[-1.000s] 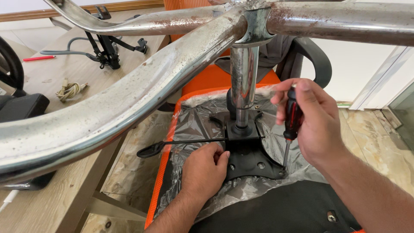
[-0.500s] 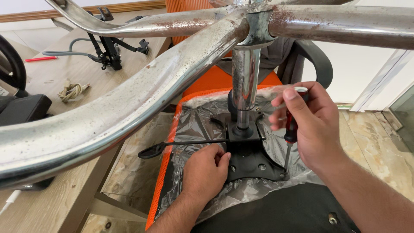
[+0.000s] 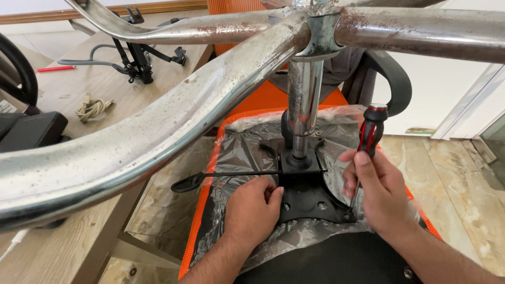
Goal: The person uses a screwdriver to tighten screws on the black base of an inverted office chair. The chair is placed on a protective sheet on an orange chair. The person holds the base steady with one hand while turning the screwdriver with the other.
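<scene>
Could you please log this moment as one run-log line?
left hand: resting on black mounting plate | right hand: gripping red-and-black screwdriver, tip at plate's right corner | chair upside down, chrome base overhead

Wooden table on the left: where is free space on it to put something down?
On the wooden table, a bare patch lies between the red pencil, the coiled cord and the black clamp. The black mounting plate is crowded: the left hand rests there and the right hand holds the screwdriver.
</scene>
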